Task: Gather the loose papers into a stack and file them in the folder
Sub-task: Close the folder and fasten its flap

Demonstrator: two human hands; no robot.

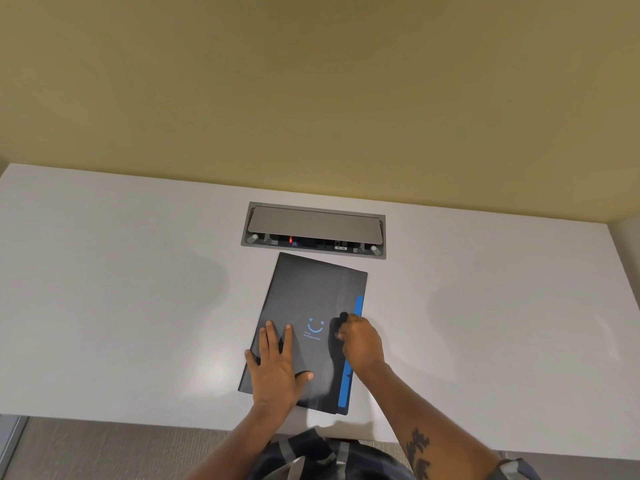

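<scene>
A black folder (311,292) with a blue smiley print lies closed on the white desk (121,289), a blue strip (358,306) showing along its right edge. My left hand (277,365) rests flat on the folder's lower left, fingers spread. Over the folder's right side sits my right hand (360,341), fingers curled around a small black tab or strap of the folder's flap. No loose papers are visible.
A grey cable and power box (313,230) is set into the desk just beyond the folder, its lid tilted open. A yellow wall rises behind the desk. The desk's front edge runs just below the folder.
</scene>
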